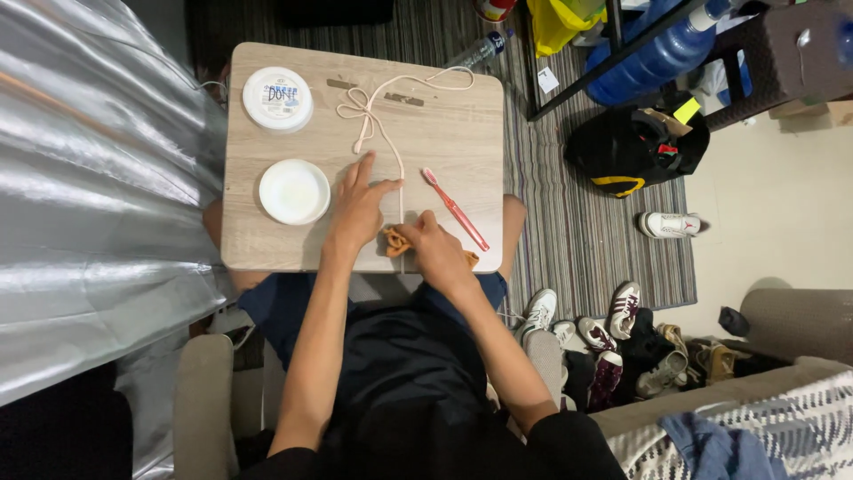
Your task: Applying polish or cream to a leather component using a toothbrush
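The left hand (359,206) lies flat on the pale wood-grain worktop (267,240), fingers spread wide and pressed down on a long cream-coloured shoelace (388,133). The lace runs from a loose bow near the far edge down the middle of the worktop to the person's hands. The right hand (433,242) is closed around a small crumpled orange cloth (395,241) at the near edge, just beside the lace's lower end. A red toothbrush (455,210) lies diagonally on the worktop, just to the right of the right hand and not touched by it. To the left of the left hand sits a round white open tub (294,191), and beyond it, near the far left corner, its round white printed lid (278,99). A striped rug (586,231) covers the floor beside the worktop, with several shoes (622,347) scattered along its near edge.
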